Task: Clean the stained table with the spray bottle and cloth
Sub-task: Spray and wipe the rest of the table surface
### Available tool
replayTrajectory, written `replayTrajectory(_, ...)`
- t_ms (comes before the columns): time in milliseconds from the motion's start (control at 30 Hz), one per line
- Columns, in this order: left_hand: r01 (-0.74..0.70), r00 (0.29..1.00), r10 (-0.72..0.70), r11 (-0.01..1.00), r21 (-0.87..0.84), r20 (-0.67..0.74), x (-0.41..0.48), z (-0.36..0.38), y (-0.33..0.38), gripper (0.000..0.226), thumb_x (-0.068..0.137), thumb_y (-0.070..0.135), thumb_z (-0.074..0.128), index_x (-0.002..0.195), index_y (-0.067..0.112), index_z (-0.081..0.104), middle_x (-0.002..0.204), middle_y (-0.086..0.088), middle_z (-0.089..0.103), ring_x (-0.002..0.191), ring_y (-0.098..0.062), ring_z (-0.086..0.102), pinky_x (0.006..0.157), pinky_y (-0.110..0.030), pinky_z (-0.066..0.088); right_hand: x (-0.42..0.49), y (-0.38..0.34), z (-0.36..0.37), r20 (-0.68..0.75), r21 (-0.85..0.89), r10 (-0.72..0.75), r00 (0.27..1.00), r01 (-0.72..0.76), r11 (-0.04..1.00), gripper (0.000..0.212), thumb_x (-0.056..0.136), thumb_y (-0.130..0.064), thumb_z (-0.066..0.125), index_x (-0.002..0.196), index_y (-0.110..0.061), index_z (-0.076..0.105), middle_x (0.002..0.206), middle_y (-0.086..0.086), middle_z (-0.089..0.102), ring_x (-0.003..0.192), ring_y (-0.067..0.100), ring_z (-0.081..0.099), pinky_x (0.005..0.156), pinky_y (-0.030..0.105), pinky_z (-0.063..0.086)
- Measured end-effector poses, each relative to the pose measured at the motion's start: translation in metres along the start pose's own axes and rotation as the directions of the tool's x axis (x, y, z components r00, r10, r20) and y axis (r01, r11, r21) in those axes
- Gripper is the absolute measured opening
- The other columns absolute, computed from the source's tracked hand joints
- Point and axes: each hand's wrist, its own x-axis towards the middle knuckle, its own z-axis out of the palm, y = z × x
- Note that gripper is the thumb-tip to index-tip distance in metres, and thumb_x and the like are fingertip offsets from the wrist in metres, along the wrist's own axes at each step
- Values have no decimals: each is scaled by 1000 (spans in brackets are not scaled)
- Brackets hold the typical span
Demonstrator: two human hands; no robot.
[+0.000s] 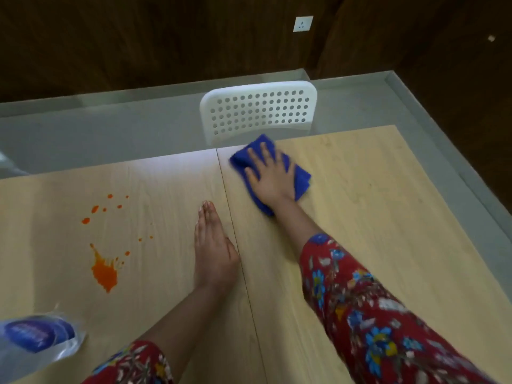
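A light wooden table fills the lower view, with a seam running down its middle. Orange stains are splashed over its left half, a big blot low down and small drops above it. My right hand presses flat on a folded blue cloth near the table's far edge, right of the seam. My left hand rests flat on the table just left of the seam, fingers together, holding nothing. A clear spray bottle with a blue label lies blurred at the lower left corner.
A white perforated chair back stands behind the table's far edge, just beyond the cloth. Grey floor and dark wood wall panels with a white socket lie behind.
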Motion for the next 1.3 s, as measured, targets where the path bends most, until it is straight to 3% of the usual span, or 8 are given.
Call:
replayTrajectory(133, 3, 994, -28, 973, -229, -105, -6, -15, -2, 67, 90, 2, 35, 153, 16, 16, 160, 3, 18, 147, -11, 13, 121, -40, 16, -146, 6, 19, 52, -48, -273, 961, 275, 960, 56, 97, -58, 23, 151, -44, 17, 161, -14, 8, 149, 19, 6, 117, 51, 9)
replayTrajectory(300, -25, 929, -20, 993, 116, 369, -68, -45, -19, 90, 90, 59, 48, 152, 33, -12, 155, 9, -32, 142, -10, -30, 118, -38, -9, -208, 137, -6, -60, -79, 388, 920, -392, 916, 63, 92, -64, 15, 151, -42, 16, 162, -11, 8, 148, 21, 11, 116, 54, 13)
replayTrajectory(400, -154, 869, -37, 928, 340, 493, -86, -47, -28, 99, 72, 84, 14, 144, 34, -30, 146, 4, -48, 135, -16, -43, 115, -41, -19, -169, 117, -3, -63, -53, 443, 894, -447, 893, 58, 97, -58, 21, 152, -40, 11, 162, -9, 5, 149, 23, 5, 116, 57, 9)
replayTrajectory(600, -156, 857, -69, 910, 385, 511, -82, -43, -29, 100, 69, 84, 13, 147, 34, -27, 146, 3, -47, 135, -19, -43, 112, -41, -22, -316, 33, 29, 58, -88, -30, 998, 35, 996, 59, 98, -56, 26, 153, -40, 12, 162, -9, 4, 150, 22, 0, 117, 53, 12)
replayTrajectory(833, -192, 839, -45, 908, 373, 542, -83, -46, -25, 97, 85, 74, 33, 148, 30, -25, 149, -2, -45, 137, -24, -40, 113, -44, -21, -316, 86, 20, -127, -81, 477, 870, -488, 869, 60, 94, -57, 24, 151, -36, 25, 161, -5, 17, 147, 28, 18, 112, 59, 20)
replayTrajectory(1000, -186, 848, -39, 912, 365, 529, -83, -46, -26, 97, 85, 73, 36, 150, 30, -22, 152, -2, -40, 140, -24, -36, 114, -44, -19, -398, 18, 42, 11, -95, 114, 993, -113, 989, 58, 98, -54, 28, 152, -37, 18, 162, -6, 9, 150, 23, 5, 117, 54, 12)
replayTrajectory(1167, -169, 847, -53, 916, 363, 529, -81, -45, -25, 99, 84, 75, 34, 148, 30, -26, 150, -1, -43, 139, -24, -37, 114, -45, -19, -387, 116, 19, -44, -64, 574, 818, -575, 815, 60, 95, -55, 18, 152, -37, 20, 162, -7, 7, 148, 24, 13, 115, 56, 15)
replayTrajectory(1300, -173, 845, -29, 930, 325, 535, -81, -44, -26, 97, 86, 72, 36, 148, 30, -26, 150, -1, -43, 139, -24, -38, 113, -42, -20, -269, 131, 1, -49, -6, 606, 794, -607, 795, 57, 100, -52, 21, 153, -37, 10, 163, -5, 3, 149, 25, 3, 117, 56, 7)
